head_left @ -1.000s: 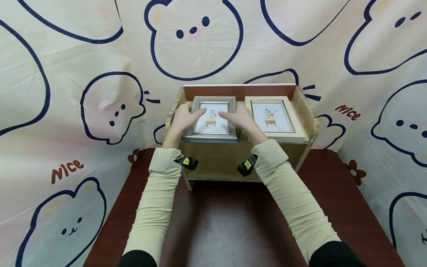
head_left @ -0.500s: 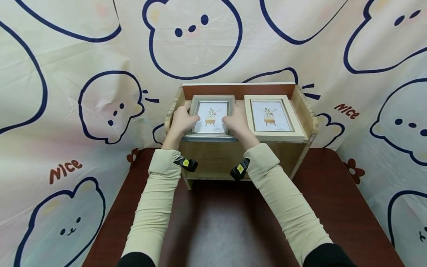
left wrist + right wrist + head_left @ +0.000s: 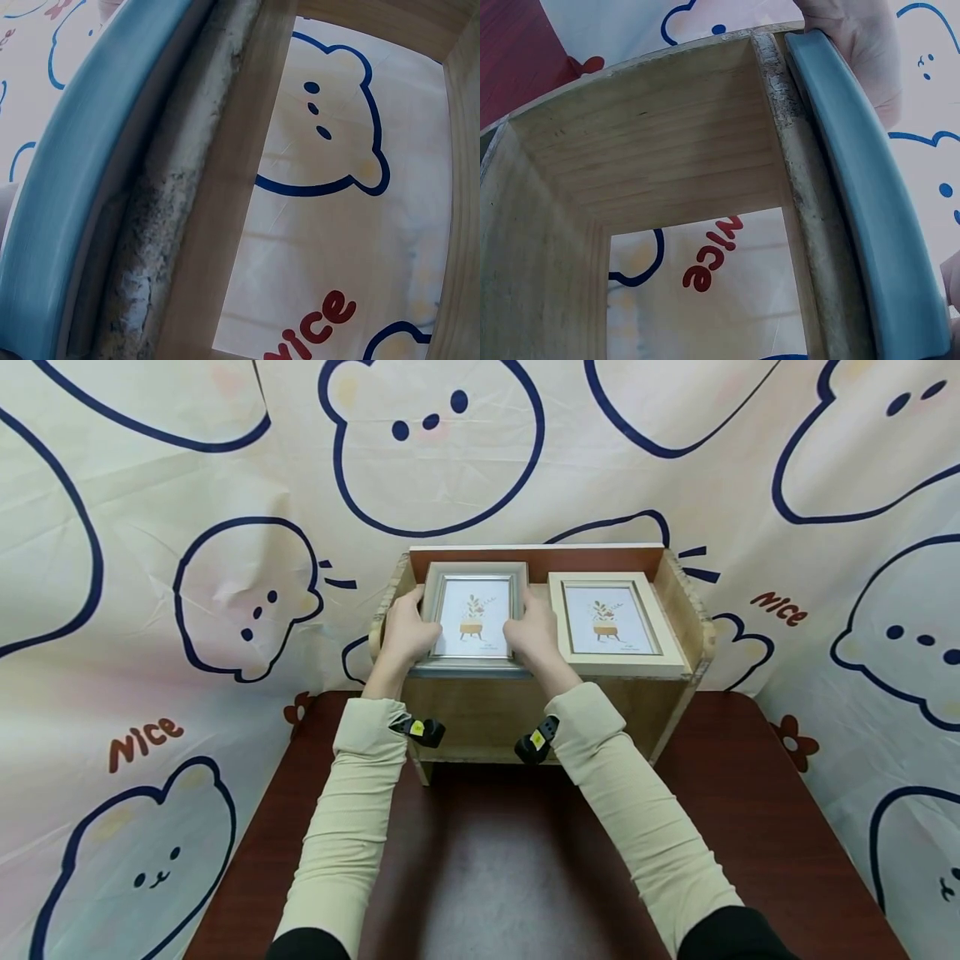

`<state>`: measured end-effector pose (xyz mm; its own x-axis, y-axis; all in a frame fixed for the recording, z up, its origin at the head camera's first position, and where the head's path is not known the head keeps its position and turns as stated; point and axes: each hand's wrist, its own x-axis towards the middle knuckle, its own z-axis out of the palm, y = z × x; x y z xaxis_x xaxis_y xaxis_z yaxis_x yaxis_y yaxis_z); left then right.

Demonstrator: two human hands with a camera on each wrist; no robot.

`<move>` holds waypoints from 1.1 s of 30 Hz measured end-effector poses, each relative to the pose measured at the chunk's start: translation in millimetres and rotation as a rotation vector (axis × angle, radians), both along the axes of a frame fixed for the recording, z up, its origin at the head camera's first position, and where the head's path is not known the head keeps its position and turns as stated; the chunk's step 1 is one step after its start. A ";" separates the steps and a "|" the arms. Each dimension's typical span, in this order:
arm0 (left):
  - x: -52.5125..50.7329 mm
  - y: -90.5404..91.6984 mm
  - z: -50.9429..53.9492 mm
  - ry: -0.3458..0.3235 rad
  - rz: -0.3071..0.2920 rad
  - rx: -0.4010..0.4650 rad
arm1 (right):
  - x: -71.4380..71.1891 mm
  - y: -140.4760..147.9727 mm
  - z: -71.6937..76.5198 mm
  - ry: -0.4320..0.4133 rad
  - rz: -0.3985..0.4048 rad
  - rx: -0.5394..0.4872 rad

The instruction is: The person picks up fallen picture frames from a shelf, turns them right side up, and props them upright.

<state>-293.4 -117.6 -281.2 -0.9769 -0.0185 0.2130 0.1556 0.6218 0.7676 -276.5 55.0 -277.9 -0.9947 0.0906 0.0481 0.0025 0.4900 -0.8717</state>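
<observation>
A silver-grey picture frame [image 3: 474, 618] with a potted-plant print sits at the left on top of a wooden shelf unit [image 3: 502, 718], its far edge raised. My left hand [image 3: 405, 633] grips its left side, thumb on the front near the lower corner. On the opposite side my right hand [image 3: 536, 635] holds it the same way; the fingers behind are hidden. Both wrist views show the frame's near edge as a bluish strip, along the shelf's rough board edge in the left [image 3: 82, 165] and the right [image 3: 877, 202].
Just right of my right hand lies a cream picture frame [image 3: 618, 622] with a similar print. The unit's side panels [image 3: 686, 618] rise at both ends. It stands on a dark red-brown table [image 3: 495, 860], before a bear-printed cloth [image 3: 450, 477].
My right hand has come left and my thumbs have drawn from over the print to the sides. The grey frame's far edge has lifted, tilting it towards me. The cream frame stays put.
</observation>
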 end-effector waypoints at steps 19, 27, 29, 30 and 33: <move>2.6 -0.8 -1.7 0.116 0.010 0.210 | 5.1 -1.6 1.2 0.079 -0.086 -0.153; 2.5 0.5 -3.2 0.232 -0.013 0.301 | 6.5 0.1 4.2 0.110 -0.083 -0.234; 2.7 0.7 -3.9 0.249 -0.022 0.328 | 6.4 0.4 4.1 0.118 -0.085 -0.238; 2.5 0.8 -4.5 0.259 -0.028 0.339 | 6.4 0.4 4.0 0.122 -0.087 -0.242; 1.6 0.6 -6.3 0.281 -0.046 0.378 | 6.2 0.5 3.5 0.145 -0.090 -0.258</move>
<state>-291.8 -117.0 -287.5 -0.8840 -0.1037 0.4559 0.4105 0.2946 0.8630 -270.2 55.5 -274.4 -0.9665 0.2062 0.1527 -0.0973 0.2562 -0.9617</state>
